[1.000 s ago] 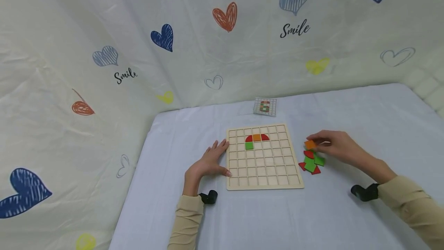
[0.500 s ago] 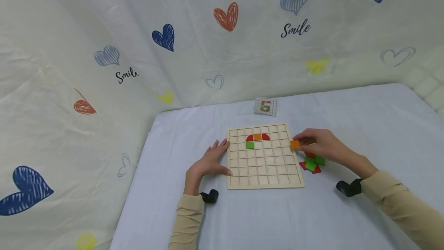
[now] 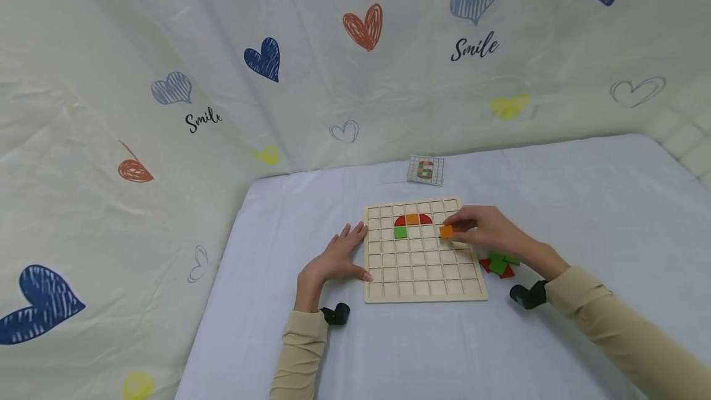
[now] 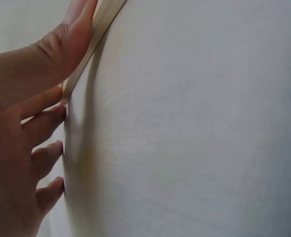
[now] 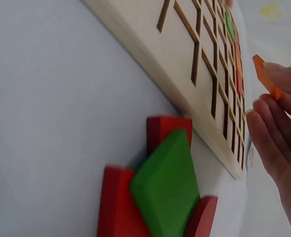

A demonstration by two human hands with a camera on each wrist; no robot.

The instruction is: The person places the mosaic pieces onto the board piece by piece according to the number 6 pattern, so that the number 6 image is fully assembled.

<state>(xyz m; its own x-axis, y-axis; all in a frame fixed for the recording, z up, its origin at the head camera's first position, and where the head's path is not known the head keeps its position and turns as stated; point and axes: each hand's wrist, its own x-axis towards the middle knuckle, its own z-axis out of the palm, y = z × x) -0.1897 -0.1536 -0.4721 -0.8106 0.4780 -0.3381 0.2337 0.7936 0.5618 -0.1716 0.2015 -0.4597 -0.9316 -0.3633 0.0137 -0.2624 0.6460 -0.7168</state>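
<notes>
Between thumb and fingers my right hand (image 3: 486,227) pinches an orange square tile (image 3: 446,231), also seen in the right wrist view as an orange tile (image 5: 266,77). It is held over the right part of the wooden grid board (image 3: 411,292). In the board's upper cells lie a red quarter-round tile (image 3: 400,221), an orange square (image 3: 412,220), a second red quarter-round (image 3: 425,219) and a green square (image 3: 400,233) below the left one. My left hand (image 3: 335,258) rests at the board's left edge, fingers spread and thumb touching the rim; the left wrist view shows this hand (image 4: 41,98) close up.
Right of the board lies a small pile of green tiles (image 3: 497,263) and red tiles (image 5: 118,202). A pattern card (image 3: 425,170) with a coloured figure lies behind the board. White cloth (image 3: 422,350) covers the table, and a printed curtain (image 3: 311,97) hangs behind.
My right hand has carried the orange square tile leftward from the pile, past the board's right edge, to above the grid. My left hand has stayed put.
</notes>
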